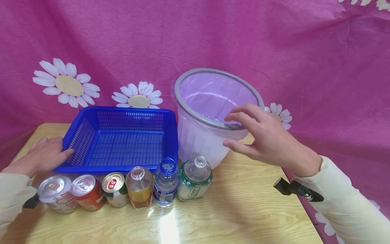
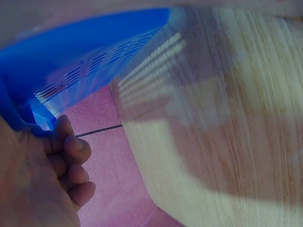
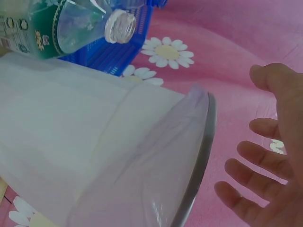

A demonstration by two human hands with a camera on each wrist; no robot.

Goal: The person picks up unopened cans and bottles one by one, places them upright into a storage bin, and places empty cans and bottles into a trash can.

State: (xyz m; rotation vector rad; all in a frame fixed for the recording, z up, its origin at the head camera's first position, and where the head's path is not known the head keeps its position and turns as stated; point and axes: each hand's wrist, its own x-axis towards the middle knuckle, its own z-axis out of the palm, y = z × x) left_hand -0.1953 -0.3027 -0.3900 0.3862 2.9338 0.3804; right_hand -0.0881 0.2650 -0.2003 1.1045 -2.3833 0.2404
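Note:
My left hand [image 1: 45,154] grips the left rim of a blue plastic basket [image 1: 172,135], its thumb over the edge; the left wrist view shows the curled fingers [image 2: 78,149] at the rim. The basket holds nothing. My right hand [image 1: 259,135] is spread, fingers apart and holding nothing, by the near right rim of a white bin [image 1: 198,142] with a grey ring and a clear purple-tinted liner. In the right wrist view the hand [image 3: 279,165] stands apart from the bin's ring [image 3: 201,156].
Along the basket's front stand a white can [image 1: 58,195], an orange can [image 1: 87,192], a green-and-white can [image 1: 115,189], a bottle with yellow label [image 1: 140,189], a blue-necked bottle [image 1: 166,184] and a green-labelled bottle [image 1: 195,179]. A pink daisy cloth [image 1: 137,40] hangs behind the wooden table [image 1: 243,210].

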